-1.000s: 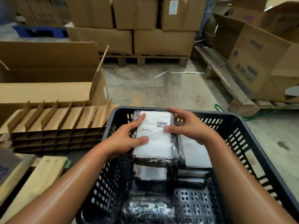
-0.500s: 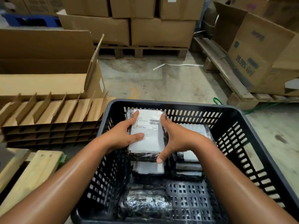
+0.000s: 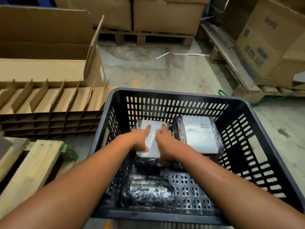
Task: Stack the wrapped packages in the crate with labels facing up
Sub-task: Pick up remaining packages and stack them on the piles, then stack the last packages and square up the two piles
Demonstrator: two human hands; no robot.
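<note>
A black slotted plastic crate stands on the floor in front of me. Both hands are deep inside it on one wrapped package, white label up, at the far left of the crate. My left hand grips its left side and my right hand its right side. It rests on other packages that it mostly hides. Beside it at the far right lies a second wrapped package, label up. A third package in black wrap lies near the front left, no label showing.
Stacked cardboard dividers and an open carton lie left of the crate. Pale wooden planks sit at the near left. Cartons on pallets line the back, more boxes on the right. Bare concrete floor lies ahead.
Both hands have lowered the labelled package from rim height down into the crate's far left, onto the packages below. The far-right package's label is now uncovered.
</note>
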